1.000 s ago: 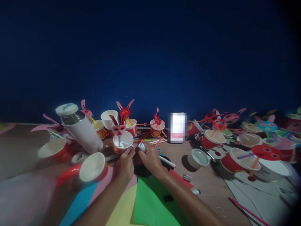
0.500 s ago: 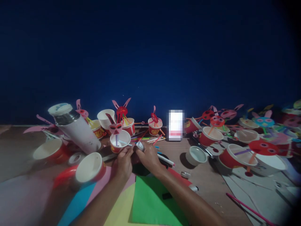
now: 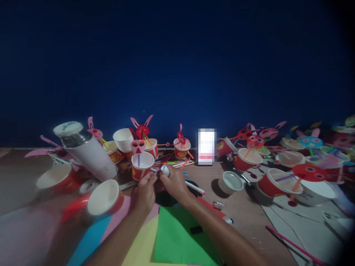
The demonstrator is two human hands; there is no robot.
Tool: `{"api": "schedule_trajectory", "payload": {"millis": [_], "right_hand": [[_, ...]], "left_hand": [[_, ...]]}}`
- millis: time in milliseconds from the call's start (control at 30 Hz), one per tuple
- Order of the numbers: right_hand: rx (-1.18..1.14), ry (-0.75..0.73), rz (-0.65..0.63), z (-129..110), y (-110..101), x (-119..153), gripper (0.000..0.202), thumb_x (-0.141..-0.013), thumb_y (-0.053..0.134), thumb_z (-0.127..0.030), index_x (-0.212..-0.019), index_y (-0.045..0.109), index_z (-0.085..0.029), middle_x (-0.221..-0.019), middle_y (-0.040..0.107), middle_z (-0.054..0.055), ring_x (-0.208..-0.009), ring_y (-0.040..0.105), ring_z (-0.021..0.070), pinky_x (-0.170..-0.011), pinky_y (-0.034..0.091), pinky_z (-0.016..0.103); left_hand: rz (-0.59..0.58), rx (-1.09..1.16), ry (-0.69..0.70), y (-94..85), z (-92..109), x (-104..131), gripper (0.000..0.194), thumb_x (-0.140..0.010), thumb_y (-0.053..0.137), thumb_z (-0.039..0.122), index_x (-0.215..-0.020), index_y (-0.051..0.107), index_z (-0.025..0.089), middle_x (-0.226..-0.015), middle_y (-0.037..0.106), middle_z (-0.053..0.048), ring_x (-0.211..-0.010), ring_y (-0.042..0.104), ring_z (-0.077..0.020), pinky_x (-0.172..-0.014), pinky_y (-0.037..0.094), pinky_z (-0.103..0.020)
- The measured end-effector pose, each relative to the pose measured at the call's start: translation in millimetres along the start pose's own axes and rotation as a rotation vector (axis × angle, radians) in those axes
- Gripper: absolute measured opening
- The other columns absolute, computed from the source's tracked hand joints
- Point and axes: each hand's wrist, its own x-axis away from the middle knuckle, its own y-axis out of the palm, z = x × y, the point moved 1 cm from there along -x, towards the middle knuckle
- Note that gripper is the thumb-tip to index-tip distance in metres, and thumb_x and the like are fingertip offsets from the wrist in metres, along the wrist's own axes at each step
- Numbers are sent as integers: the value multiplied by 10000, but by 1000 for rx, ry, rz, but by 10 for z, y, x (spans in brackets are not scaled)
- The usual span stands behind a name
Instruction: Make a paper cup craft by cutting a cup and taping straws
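My left hand (image 3: 146, 188) pinches its fingers together near a small pale strip end (image 3: 154, 170); most of what it holds is hidden. Close against it, my right hand (image 3: 175, 184) is closed around a white-ended tube (image 3: 165, 170), whose lower part the fingers cover. Just beyond my left hand stands a red paper cup (image 3: 141, 172) with a white inside. A pink paper mask face (image 3: 138, 146) with dark eye shapes rises from this cup on a purple stick (image 3: 139, 159). A white marker (image 3: 195, 187) lies to the right of my right hand.
A white flask (image 3: 91, 153) leans at left, behind an open paper cup (image 3: 104, 197). Stacked cups (image 3: 123, 139), a lit phone (image 3: 206, 147) and several decorated cups line the back. Green paper (image 3: 183, 236) lies under my forearms, and a small bowl (image 3: 232, 182) stands right.
The thin pale stick that reached from my left hand to the cup no longer shows there. The cup and its pink mask have turned slightly. My hands stay nearly in place.
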Motion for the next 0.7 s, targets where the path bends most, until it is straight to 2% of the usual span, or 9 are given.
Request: {"api": "schedule_trajectory", "payload": {"millis": [500, 700], "right_hand": [[0, -13, -1, -2, 1, 7, 126, -790, 468, -261, -726, 553, -194, -654, 588, -2, -585, 503, 134, -532, 298, 213], [24, -17, -4, -2, 10, 13, 117, -791, 473, -261, -738, 556, -197, -659, 594, -3, -594, 508, 136, -537, 293, 213]], "left_hand": [[5, -8, -26, 27, 9, 22, 248, -550, 707, 196, -782, 627, 164, -696, 679, -8, -793, 644, -204, -711, 498, -289], [36, -29, -17, 21, 5, 28, 174, -553, 688, 195, -708, 611, 180, -650, 665, 3, -785, 645, -209, -703, 495, -291]]}}
